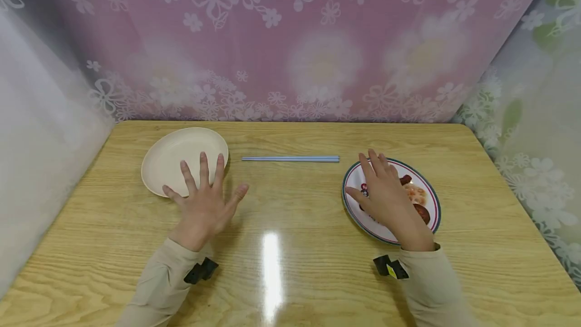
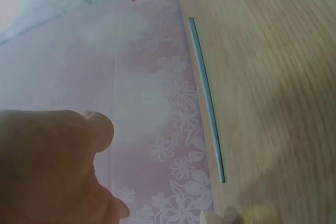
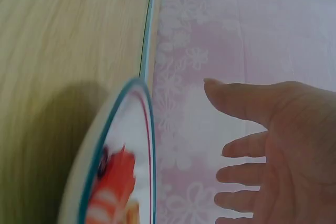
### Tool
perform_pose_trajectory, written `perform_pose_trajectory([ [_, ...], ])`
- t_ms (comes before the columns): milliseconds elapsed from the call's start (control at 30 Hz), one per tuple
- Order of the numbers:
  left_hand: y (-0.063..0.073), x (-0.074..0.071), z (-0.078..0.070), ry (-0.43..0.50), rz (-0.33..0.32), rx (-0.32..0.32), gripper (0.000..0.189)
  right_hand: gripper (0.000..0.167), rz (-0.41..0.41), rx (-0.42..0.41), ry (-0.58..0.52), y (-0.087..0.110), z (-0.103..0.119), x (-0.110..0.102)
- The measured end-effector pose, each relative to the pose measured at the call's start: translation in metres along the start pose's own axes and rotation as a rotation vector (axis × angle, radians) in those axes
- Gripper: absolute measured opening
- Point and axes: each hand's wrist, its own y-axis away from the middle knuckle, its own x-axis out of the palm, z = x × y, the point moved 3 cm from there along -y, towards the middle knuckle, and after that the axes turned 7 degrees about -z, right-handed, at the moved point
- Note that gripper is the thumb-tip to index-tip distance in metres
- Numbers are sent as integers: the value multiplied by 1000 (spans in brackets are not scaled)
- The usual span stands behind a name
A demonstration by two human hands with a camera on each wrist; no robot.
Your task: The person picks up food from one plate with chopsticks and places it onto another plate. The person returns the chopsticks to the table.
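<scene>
Fingers [image 1: 204, 170] straight on both my hands, held above the table [image 1: 299, 206].

My left hand [image 1: 202, 216] has its fingers and thumb fanned apart; in the head view its fingertips cover part of the cream plate [image 1: 174, 153], which sits by the far left corner. My right hand [image 1: 387, 193], thumb out to the side, hovers over the rimmed plate [image 1: 422, 179] toward the right edge, clear of its surface; what looks like food [image 1: 416, 194] shows on it, real or printed I cannot tell. Between the two plates, a pair of blue chopsticks [image 1: 290, 159] lies along the far edge. Behind that edge hangs a pink flowered curtain [image 1: 254, 54].
</scene>
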Motion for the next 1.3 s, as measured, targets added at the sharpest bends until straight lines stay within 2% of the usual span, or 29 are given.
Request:
perform_pose_trajectory([
  [133, -1, 0, -2, -45, -41, 9, 81, 73, -19, -26, 37, -14, 14, 3],
  [267, -1, 1, -4, -72, -130, 36, 64, 61, -70, -49, 49, -31, 31, 10],
  [367, -1, 5, -5, -30, -174, 91, 49, 53, -91, -52, 44, -43, 43, 21],
  [433, -2, 6, -4, 21, -175, 117, 37, 52, -79, -51, 47, -49, 50, 32],
  [533, -6, 3, 5, 86, -182, 109, 26, 54, -39, -27, 53, -52, 60, 49],
  [667, -16, -12, 31, 109, -245, 34, 28, 53, -60, -5, 89, -56, 68, 63],
  [800, -25, -24, 70, 114, -300, -79, 33, 53, -71, 12, 141, -63, 72, 70],
  [867, -27, -25, 92, 109, -272, -165, 39, 55, -33, 26, 163, -66, 72, 73],
  [967, -31, -22, 125, 102, -165, -308, 51, 57, 46, 55, 164, -67, 71, 78],
  [1033, -32, -17, 143, 104, -109, -374, 57, 56, 74, 63, 162, -66, 70, 80],
  [1133, -33, -11, 163, 123, -77, -410, 61, 55, 70, 65, 157, -65, 69, 81],
  [1300, -36, -9, 176, 173, -48, -404, 63, 49, 33, 36, 202, -65, 70, 80],
])
